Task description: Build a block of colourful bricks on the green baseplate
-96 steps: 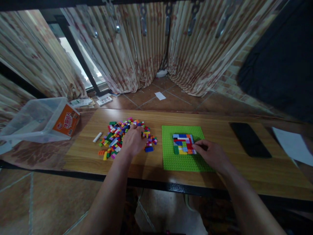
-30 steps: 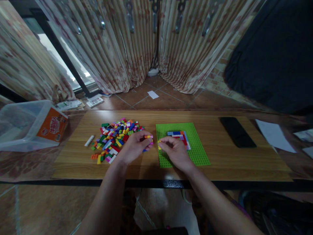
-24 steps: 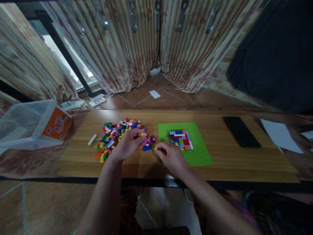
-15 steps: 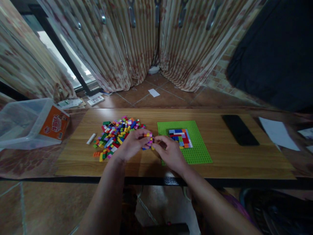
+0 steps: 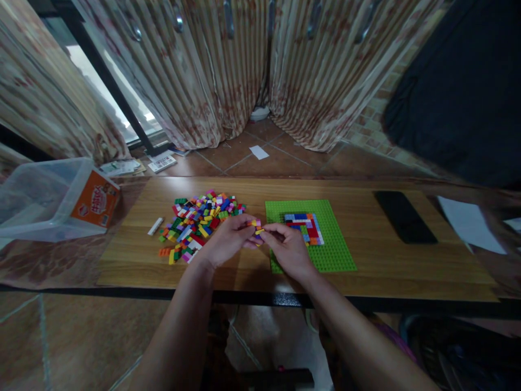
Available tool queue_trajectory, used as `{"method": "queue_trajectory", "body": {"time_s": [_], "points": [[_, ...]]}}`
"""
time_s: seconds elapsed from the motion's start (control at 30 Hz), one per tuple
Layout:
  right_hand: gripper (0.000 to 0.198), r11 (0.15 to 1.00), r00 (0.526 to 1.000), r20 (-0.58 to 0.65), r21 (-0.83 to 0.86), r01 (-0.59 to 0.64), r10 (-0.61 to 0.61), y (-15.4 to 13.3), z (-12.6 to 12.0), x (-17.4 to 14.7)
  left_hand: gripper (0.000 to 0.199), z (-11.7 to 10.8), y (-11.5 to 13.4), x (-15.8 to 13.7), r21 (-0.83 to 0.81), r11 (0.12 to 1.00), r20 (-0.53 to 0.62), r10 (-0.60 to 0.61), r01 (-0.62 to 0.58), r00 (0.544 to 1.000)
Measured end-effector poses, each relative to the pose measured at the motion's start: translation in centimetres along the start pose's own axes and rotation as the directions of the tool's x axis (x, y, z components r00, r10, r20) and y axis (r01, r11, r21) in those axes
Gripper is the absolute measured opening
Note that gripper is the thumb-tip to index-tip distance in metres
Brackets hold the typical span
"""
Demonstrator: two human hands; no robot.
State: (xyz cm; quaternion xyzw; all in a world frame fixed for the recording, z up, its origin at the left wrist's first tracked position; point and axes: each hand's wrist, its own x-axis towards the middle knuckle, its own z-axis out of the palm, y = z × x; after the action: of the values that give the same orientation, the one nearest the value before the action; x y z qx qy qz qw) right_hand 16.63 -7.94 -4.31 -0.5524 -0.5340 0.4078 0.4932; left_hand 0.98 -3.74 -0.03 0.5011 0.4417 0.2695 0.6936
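My left hand point(image 5: 230, 236) is closed on a small cluster of toy bricks point(image 5: 255, 224) in orange, yellow, pink and purple. From the right, my right hand point(image 5: 288, 247) pinches a yellow brick point(image 5: 259, 232) against that cluster; the fingertips of both hands nearly meet. Beyond the left hand lies a loose heap of coloured bricks point(image 5: 203, 214). Under and past my right hand is a green studded baseplate point(image 5: 340, 255), bearing a flat square build of bricks point(image 5: 312, 231) in blue, red, white and other colours. My right hand covers part of the build's near left side.
A wooden board point(image 5: 134, 260) covers the table. A white stick-like piece point(image 5: 155, 226) lies left of the heap. At the far left stands a clear plastic bin point(image 5: 44, 201) with an orange label. On the right are a black phone-like slab point(image 5: 405, 217) and white paper point(image 5: 472, 224).
The view has shifted slightly. Both hands stay together; the brick cluster has turned a little, and the yellow brick at my right fingertips now shows more plainly against it.
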Motion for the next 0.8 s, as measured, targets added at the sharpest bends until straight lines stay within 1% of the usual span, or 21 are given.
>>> {"method": "queue_trajectory", "body": {"time_s": [0.1, 0.17, 0.3, 0.37, 0.47, 0.53, 0.6, 0.7, 0.8], "points": [[0.014, 0.999, 1.000, -0.005, -0.053, 0.015, -0.015, 0.1, 0.1, 0.0, 0.024, -0.1, 0.2, -0.1, -0.001, 1.000, -0.018, -0.015, 0.015, 1.000], [0.012, 0.989, 0.999, 0.004, -0.143, 0.049, -0.049, 0.1, 0.2, -0.1, 0.025, -0.2, 0.2, -0.2, 0.010, 1.000, -0.029, -0.024, 0.024, 0.999], [0.013, 0.931, 0.988, 0.051, -0.331, 0.156, -0.147, 0.0, 0.2, -0.1, 0.022, -0.7, 0.2, -0.1, 0.056, 0.998, -0.076, -0.036, 0.041, 0.996], [0.015, 0.915, 0.985, 0.065, -0.364, 0.174, -0.162, 0.1, 0.2, -0.1, 0.017, -0.9, 0.2, 0.0, 0.077, 0.996, -0.083, -0.037, 0.043, 0.996], [0.017, 0.915, 0.986, 0.070, -0.367, 0.168, -0.153, 0.2, 0.1, -0.1, 0.014, -1.1, 0.0, 0.1, 0.095, 0.995, -0.073, -0.012, 0.019, 0.997], [0.016, 0.924, 0.988, 0.060, -0.347, 0.157, -0.145, 0.3, 0.1, -0.1, 0.015, -1.2, -0.2, 0.2, 0.096, 0.995, -0.055, 0.033, -0.027, 0.998], [0.014, 0.947, 0.991, 0.033, -0.291, 0.133, -0.129, 0.3, 0.1, 0.0, 0.016, -1.3, -0.4, 0.3, 0.098, 0.991, -0.021, 0.096, -0.093, 0.995], [0.017, 0.996, 0.999, -0.001, -0.081, 0.039, -0.039, 0.1, 0.3, 0.1, 0.016, -1.2, -0.7, 0.5, 0.115, 0.975, 0.021, 0.191, -0.192, 0.981], [0.026, 0.985, 0.997, 0.003, 0.149, -0.083, 0.083, -0.2, 0.3, 0.3, 0.019, -0.6, -0.9, 0.6, 0.147, 0.959, 0.042, 0.237, -0.241, 0.971]]}}
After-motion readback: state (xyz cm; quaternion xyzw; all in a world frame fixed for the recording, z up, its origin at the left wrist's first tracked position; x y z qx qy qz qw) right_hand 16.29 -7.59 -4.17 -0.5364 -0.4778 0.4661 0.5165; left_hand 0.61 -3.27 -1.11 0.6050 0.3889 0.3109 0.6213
